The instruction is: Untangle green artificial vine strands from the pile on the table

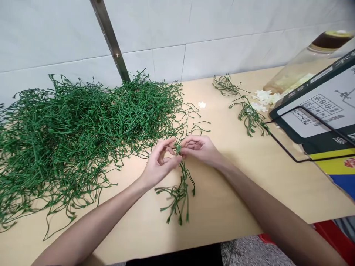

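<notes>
Between my two hands is a green plastic stem sprig (pixel 180 192), its branched tips hanging down toward the table's front edge. My left hand (pixel 162 159) pinches it near its top from the left, thumb and fingers closed around the stem. From the right, my right hand (pixel 201 149) pinches the same sprig at its upper end, with thumb and forefinger together. The exact contact of the fingertips is partly hidden. Just beyond and left of my hands lies a large tangled heap of green plastic stems (pixel 83 118).
At the back right lies another green stem strand (pixel 246 111) beside white flower pieces (pixel 266 98). A single white petal piece (pixel 202 105) lies near the heap. A clear jar (pixel 299 66) and a printed dark box (pixel 321 107) stand at right. A metal post (pixel 111 40) rises behind.
</notes>
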`<act>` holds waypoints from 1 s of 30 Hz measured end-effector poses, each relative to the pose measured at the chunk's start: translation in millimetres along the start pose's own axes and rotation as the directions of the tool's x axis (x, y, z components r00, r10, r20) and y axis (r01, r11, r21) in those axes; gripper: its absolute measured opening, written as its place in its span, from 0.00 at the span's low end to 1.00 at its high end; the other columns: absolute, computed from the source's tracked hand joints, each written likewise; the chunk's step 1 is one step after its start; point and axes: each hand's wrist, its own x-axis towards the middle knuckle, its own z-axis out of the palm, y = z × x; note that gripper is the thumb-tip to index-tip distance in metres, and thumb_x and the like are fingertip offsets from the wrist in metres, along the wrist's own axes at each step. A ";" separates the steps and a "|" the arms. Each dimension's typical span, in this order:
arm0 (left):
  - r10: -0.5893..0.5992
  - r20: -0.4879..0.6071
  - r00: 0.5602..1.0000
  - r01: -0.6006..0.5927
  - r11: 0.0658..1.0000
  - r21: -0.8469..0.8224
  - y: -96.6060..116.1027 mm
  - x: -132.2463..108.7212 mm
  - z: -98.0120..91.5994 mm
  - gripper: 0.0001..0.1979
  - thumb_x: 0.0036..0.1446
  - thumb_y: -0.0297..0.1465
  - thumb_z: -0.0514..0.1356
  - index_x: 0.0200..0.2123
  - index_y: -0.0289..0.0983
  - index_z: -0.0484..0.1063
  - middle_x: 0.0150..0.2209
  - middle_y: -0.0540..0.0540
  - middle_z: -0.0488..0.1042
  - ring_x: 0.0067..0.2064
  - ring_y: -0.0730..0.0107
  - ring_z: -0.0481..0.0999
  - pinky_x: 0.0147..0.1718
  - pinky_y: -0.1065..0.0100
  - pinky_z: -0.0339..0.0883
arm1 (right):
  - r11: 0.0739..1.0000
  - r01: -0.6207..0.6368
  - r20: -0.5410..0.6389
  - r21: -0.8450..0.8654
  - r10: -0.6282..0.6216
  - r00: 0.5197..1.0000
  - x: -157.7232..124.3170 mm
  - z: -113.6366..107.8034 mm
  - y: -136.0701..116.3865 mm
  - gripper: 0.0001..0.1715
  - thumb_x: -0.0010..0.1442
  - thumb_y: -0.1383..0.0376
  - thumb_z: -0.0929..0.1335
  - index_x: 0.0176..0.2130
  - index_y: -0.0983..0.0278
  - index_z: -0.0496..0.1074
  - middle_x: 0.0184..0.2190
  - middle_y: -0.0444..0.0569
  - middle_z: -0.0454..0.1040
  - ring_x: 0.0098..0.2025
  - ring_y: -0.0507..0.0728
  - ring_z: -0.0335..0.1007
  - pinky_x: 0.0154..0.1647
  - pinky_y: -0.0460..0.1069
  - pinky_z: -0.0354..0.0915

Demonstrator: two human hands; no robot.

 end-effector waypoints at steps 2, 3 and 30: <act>0.038 0.049 0.998 -0.043 0.993 0.111 0.3 -0.8 -0.1 0.25 0.48 0.31 0.71 0.51 0.45 0.74 0.45 0.45 0.63 0.41 0.70 0.68 0.30 0.74 0.70 | 1.000 0.004 0.023 0.018 -0.005 1.000 -0.9 -0.6 2.3 0.19 0.43 0.56 0.80 0.29 0.65 0.74 0.21 0.44 0.77 0.23 0.51 0.75 0.28 0.47 0.74; 0.054 0.076 0.996 -0.065 0.986 0.152 0.3 -0.9 -0.3 0.24 0.48 0.31 0.71 0.50 0.45 0.75 0.46 0.45 0.63 0.41 0.70 0.67 0.31 0.74 0.69 | 1.000 -0.001 0.043 0.031 0.000 0.999 -1.4 -1.1 3.0 0.19 0.43 0.57 0.80 0.28 0.65 0.74 0.22 0.44 0.78 0.24 0.52 0.76 0.28 0.48 0.75; 0.137 -0.116 0.984 -0.128 0.989 0.076 0.0 -0.9 2.8 0.16 0.49 0.31 0.70 0.40 0.40 0.72 0.34 0.49 0.70 0.34 0.73 0.70 0.33 0.71 0.68 | 0.933 0.073 0.101 -0.352 -0.040 0.994 -14.0 -4.3 -14.8 0.14 0.55 0.58 0.73 0.25 0.66 0.73 0.16 0.39 0.66 0.17 0.45 0.55 0.16 0.43 0.53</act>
